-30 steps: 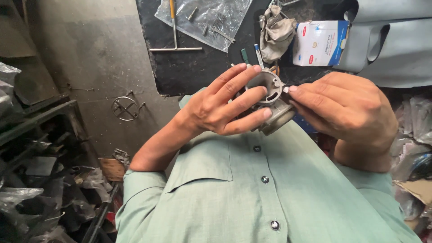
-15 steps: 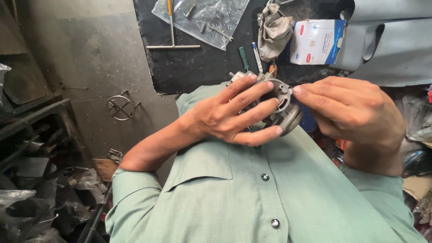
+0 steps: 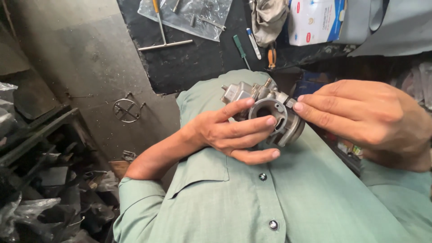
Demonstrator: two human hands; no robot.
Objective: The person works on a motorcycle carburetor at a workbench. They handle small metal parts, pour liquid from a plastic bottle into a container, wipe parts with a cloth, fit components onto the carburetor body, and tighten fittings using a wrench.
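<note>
Centre of frame: a grey cast-metal carburetor [image 3: 270,112] is held above the person's pale green buttoned shirt [image 3: 252,198].

Left hand [image 3: 231,132]: enters from lower left on a bare forearm and is wrapped part-closed around the near side of the carburetor. Index finger lies along the top of the body, middle finger crosses the round bore opening, lower fingers curl beneath. Grip is a loose cradle, not a fist.

Right hand [image 3: 364,117]: enters from the right edge, fingers extended and narrowed together. The fingertips [image 3: 299,106] press on the small block at the carburetor's upper right edge. Whether anything is pinched between them cannot be told.

Carburetor: dull aluminium-looking casting, matte, with a circular bore ringed by a thick flange, a boxy body to the upper left and a small brass-coloured fitting on top.

Surroundings, upper part of frame: a dark, grimy work surface [image 3: 198,63] carries a steel T-handle wrench [image 3: 163,31], partly lying on a clear plastic bag [image 3: 186,13] of small metal parts. To the right of these lie a green-handled screwdriver [image 3: 240,49], a white pen-shaped tool [image 3: 253,42], an orange-handled tool [image 3: 272,56], a crumpled grey rag [image 3: 267,15] and a white carton [image 3: 315,20].

Left edge: dark metal shelving [image 3: 40,135] with crumpled plastic and scrap; a bent wire ring [image 3: 127,109] lies on the concrete floor.
</note>
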